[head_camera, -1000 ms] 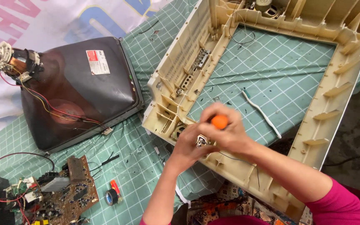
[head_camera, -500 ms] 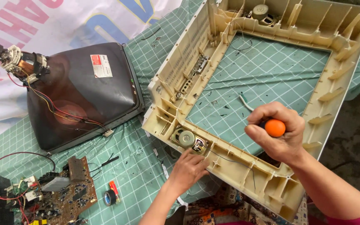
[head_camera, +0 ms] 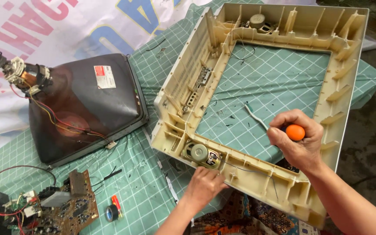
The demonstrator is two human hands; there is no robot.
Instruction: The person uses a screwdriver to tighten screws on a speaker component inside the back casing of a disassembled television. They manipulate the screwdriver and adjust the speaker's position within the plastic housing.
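A beige plastic television front frame lies face down on a green grid mat. A round speaker sits in its near corner. My left hand rests on the frame's near edge just below that speaker, fingers curled against the plastic. My right hand hovers over the frame's near right side, closed on a screwdriver with an orange handle; its shaft is hidden behind my fingers. A second speaker sits in the far corner of the frame.
A dark picture tube with coloured wires lies to the left. A brown circuit board, a roll of black tape and a small red tool lie near the mat's front left. A white cable lies inside the frame opening.
My right hand with the screwdriver has drawn away from the speaker to the right and risen slightly. My left hand has slid down to the frame's near edge. The view has shifted slightly.
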